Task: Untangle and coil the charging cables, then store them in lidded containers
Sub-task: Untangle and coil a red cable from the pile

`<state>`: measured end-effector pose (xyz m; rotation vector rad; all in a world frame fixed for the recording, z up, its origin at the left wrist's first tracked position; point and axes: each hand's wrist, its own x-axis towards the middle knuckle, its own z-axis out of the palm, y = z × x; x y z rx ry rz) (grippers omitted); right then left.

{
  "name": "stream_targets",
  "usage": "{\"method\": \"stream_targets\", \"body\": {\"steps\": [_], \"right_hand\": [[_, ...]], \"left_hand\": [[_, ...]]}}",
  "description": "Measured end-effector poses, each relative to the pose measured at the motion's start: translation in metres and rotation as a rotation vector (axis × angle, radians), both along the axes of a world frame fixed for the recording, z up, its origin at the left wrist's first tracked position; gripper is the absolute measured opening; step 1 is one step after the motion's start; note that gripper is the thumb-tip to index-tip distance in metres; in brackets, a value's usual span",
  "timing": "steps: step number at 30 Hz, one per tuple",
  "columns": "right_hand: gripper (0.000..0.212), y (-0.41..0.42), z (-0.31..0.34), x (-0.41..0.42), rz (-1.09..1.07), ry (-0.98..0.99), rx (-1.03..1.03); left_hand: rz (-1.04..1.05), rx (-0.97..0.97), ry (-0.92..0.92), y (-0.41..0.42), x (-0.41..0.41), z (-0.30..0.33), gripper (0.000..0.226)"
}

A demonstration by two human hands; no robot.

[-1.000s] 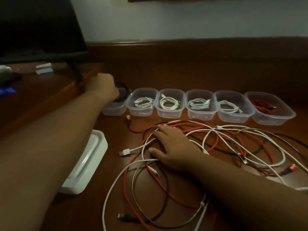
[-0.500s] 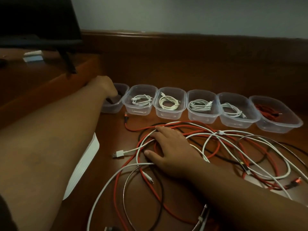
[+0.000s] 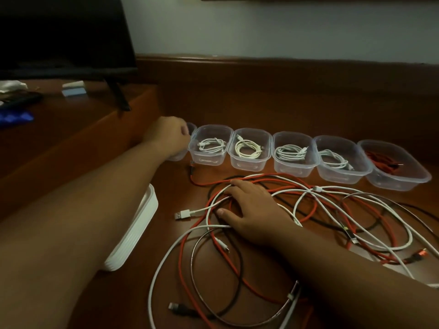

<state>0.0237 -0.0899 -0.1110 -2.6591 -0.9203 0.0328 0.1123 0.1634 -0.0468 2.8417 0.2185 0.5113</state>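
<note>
The tangled red, white and black charging cables (image 3: 273,210) are pressed under the flat, spread right hand (image 3: 251,207). Left hand (image 3: 168,136) grip cannot be told. Cables judged light, floppy; best taken near a plug.

The left hand (image 3: 167,136) hides most of the leftmost container (image 3: 192,129), contents unseen.

No text, label, brand, number or sign can be read anywhere in the view. The clear containers (image 3: 210,144) in the row, the stack of white lids (image 3: 135,230) and the cable plugs carry no lettering that can be made out. The small white and blue objects (image 3: 74,88) on the raised ledge are too blurred and dim to show any print.
</note>
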Motion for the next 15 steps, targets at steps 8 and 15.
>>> {"method": "stream_targets", "body": {"steps": [8,15], "right_hand": [[0.051,-0.004,0.013,-0.009,-0.077,0.153,0.193],[0.026,-0.018,0.023,-0.034,-0.068,-0.121,0.211]], "left_hand": [[-0.465,0.248,0.446,-0.041,-0.069,-0.003,0.019],[-0.372,0.282,0.272,-0.047,-0.092,-0.009,0.009]]}}
